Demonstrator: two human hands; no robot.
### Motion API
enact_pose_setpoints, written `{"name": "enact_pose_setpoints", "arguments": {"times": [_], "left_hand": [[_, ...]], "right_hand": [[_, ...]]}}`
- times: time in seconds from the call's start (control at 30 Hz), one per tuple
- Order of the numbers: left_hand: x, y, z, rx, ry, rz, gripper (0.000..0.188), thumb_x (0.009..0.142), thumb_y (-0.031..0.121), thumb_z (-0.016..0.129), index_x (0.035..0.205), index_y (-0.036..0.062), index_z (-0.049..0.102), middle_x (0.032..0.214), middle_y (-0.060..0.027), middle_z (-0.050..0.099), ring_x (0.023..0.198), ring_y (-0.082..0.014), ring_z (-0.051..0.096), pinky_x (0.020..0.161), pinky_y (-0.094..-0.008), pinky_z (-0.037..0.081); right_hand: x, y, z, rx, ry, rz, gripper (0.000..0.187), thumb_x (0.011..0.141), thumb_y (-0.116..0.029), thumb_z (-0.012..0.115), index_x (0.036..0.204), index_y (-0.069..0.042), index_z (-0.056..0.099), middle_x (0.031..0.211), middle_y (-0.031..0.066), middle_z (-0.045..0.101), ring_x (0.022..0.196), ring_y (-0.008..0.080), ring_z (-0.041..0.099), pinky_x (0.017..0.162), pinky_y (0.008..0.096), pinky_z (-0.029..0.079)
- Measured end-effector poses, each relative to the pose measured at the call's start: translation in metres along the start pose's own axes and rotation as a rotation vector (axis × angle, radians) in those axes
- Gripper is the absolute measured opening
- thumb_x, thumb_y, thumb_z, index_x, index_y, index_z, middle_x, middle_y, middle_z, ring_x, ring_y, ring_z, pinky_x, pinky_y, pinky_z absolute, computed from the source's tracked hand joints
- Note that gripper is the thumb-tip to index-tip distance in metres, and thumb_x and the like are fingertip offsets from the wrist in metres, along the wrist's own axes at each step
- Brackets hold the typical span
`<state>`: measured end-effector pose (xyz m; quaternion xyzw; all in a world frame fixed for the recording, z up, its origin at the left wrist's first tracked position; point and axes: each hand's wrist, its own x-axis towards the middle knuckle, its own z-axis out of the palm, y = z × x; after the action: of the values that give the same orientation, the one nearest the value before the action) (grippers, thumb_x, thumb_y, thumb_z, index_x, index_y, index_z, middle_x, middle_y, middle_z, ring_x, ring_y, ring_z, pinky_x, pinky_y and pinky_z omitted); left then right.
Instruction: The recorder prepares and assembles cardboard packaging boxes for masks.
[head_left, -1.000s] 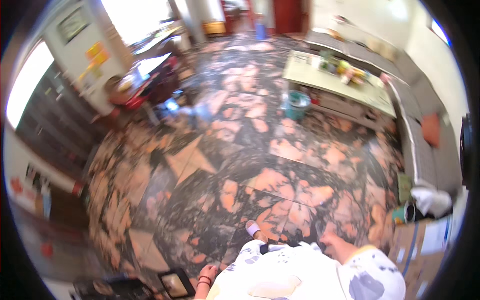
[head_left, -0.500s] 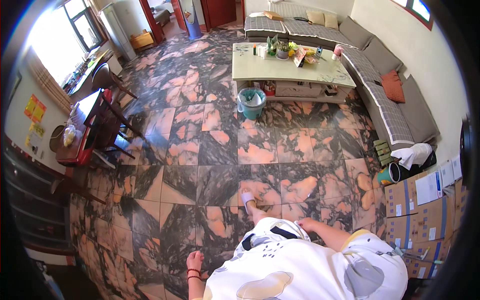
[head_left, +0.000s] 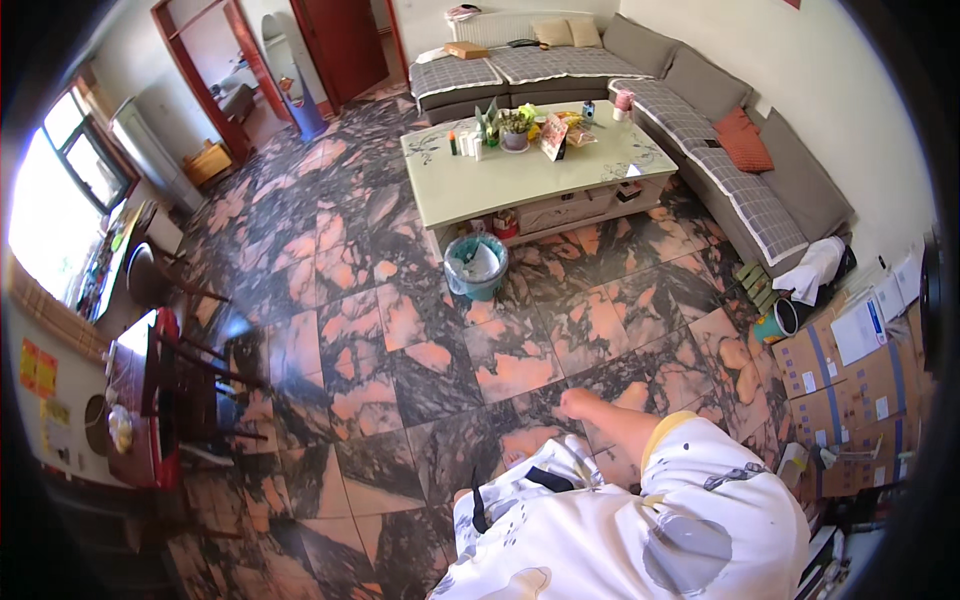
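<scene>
On my remote feed, R hand (head_left: 578,403) hangs over tiled flr (head_left: 430,385), fingers curled, can't tell if gripping anything; teal bin (head_left: 482,293) stands fwd-L of fingertips, well apart, nr low table (head_left: 440,190).

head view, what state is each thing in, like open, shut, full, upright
right hand, fingers look curled closed, nothing visible in it
red door, partly open
bin, upright, bag-lined, litter inside
coffee table, standing, items on top
potted plant, upright
orange cushion, leaning on the sofa's backrest
cartons, stacked; open or shut unclear
window, bright; open or shut unclear
</scene>
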<state>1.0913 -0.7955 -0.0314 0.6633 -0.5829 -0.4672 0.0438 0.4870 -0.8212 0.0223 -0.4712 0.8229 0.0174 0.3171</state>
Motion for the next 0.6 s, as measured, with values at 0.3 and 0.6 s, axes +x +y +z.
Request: {"name": "enact_pose_setpoints", "arguments": {"times": [0.3,0.6], "left_hand": [[0.176,0.064,-0.105,0.031,-0.161,0.079,0.04,0.088,0.039,0.045,0.078,0.005,0.065,0.07,-0.0069,0.065,0.062,-0.0159,0.062,0.049,-0.0267,0.044],[0.325,0.158,-0.184,0.124,-0.33,0.155,0.043,0.089,0.042,0.043,0.082,0.0046,0.064,0.072,-0.0068,0.065,0.064,-0.0156,0.062,0.05,-0.0263,0.044]], "right_hand": [[0.05,-0.1,0.03,0.122,-0.025,-0.047,0.02,0.071,-0.03,0.06,0.08,-0.014,0.068,0.071,0.0093,0.066,0.068,0.027,0.064,0.063,0.0405,0.05],[0.016,-0.114,0.069,0.286,0.009,0.221,0.023,0.07,-0.025,0.057,0.069,-0.004,0.067,0.072,0.0189,0.064,0.069,0.0327,0.063,0.062,0.0445,0.049]]}}
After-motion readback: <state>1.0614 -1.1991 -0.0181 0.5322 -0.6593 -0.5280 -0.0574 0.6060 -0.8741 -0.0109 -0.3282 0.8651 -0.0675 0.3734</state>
